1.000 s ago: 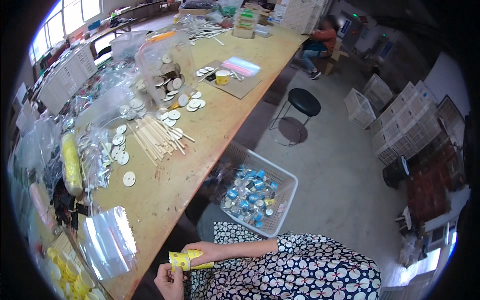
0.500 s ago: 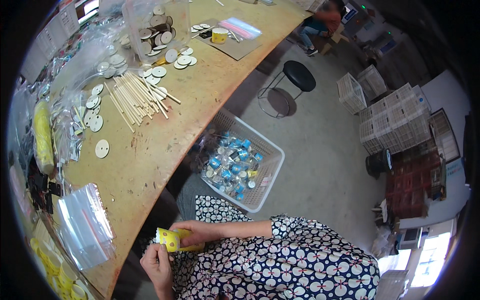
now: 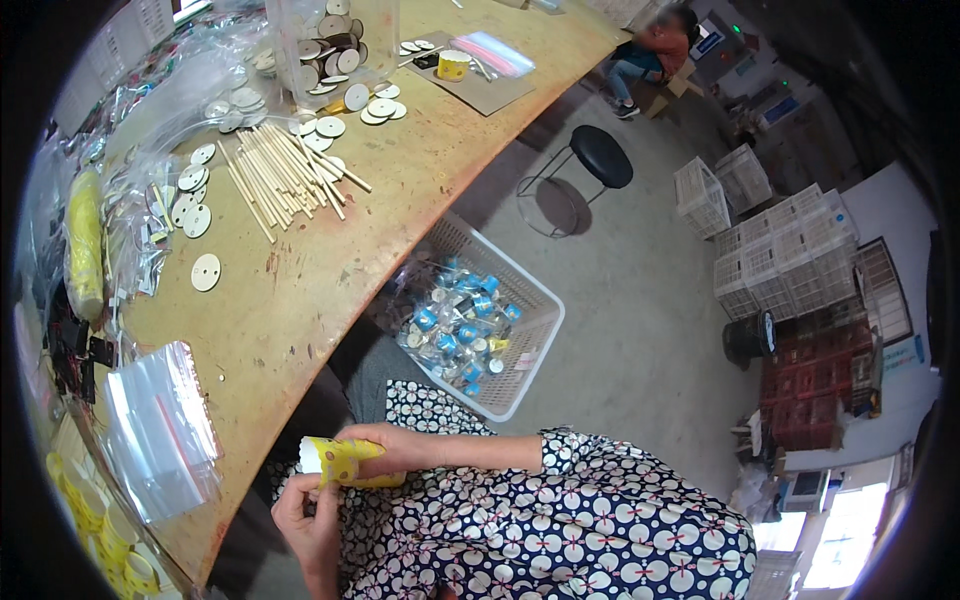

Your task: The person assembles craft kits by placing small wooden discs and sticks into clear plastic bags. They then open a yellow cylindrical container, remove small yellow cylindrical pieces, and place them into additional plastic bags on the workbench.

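Observation:
Over my lap, beside the table's front edge, I hold a yellow paper cup (image 3: 335,459) with a scalloped white rim and dark dots. It lies tilted, with its opening toward the left. My right hand (image 3: 388,447) is closed on the cup's right part, thumb and fingers along its side. From below, my left hand (image 3: 306,512) pinches the cup near its rim between thumb and fingers. More yellow shows under my right hand; whether it is a second cup I cannot tell.
The table (image 3: 300,300) bears wooden sticks (image 3: 290,180), round wooden discs (image 3: 206,272), clear bags (image 3: 160,430) and a disc-filled plastic bin (image 3: 335,50). Yellow cups (image 3: 115,530) stand lower left. A white basket (image 3: 535,365) of blue-wrapped pieces and a black stool (image 3: 601,157) are right; a person (image 3: 655,60) sits beyond.
The cup has shifted slightly up and left in my hands, and more of its opening shows. Both hands keep their hold. The whole view has moved a little.

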{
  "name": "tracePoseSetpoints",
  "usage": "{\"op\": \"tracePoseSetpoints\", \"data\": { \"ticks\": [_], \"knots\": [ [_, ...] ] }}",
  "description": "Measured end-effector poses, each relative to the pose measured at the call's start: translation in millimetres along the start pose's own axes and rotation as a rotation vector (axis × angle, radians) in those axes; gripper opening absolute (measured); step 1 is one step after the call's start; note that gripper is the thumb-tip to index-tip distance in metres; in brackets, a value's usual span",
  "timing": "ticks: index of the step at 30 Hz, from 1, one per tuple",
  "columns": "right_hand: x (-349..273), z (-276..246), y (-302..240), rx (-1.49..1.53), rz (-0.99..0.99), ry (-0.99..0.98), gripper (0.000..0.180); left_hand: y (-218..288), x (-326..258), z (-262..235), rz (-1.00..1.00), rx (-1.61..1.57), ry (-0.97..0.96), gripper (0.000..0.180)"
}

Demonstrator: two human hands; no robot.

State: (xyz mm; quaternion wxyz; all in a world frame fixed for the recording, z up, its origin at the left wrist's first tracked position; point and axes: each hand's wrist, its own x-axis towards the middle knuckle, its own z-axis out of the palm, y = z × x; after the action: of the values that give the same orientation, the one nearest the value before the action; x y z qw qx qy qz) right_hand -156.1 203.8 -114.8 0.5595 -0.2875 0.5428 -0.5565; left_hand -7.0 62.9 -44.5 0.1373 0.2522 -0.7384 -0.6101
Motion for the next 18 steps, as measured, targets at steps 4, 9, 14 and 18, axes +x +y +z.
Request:
{"op": "tracePoseSetpoints", "data": {
  "ticks": [4,9,14,18],
  "knots": [
    [-2.9,-0.9,3.5,-0.003,-0.023,-0.029,0.052,5.8,-1.3,2.2,-0.042,0.0,0.001,0.006],
    [-4.2,-7.3,5.3,-0.049,-0.045,-0.007,0.055,10.8,-1.4,4.0,-0.051,-0.106,0.02,0.008],
    [-14.6,1.9,29.7,0.16,0.033,0.169,0.056,4.4,-1.0,-0.1,0.096,-0.545,-0.066,0.015],
    [-16.9,10.3,-5.6,0.38,0.109,0.068,0.051,6.4,-1.8,-11.2,-0.041,-0.634,-0.054,0.024]
  ]
}}
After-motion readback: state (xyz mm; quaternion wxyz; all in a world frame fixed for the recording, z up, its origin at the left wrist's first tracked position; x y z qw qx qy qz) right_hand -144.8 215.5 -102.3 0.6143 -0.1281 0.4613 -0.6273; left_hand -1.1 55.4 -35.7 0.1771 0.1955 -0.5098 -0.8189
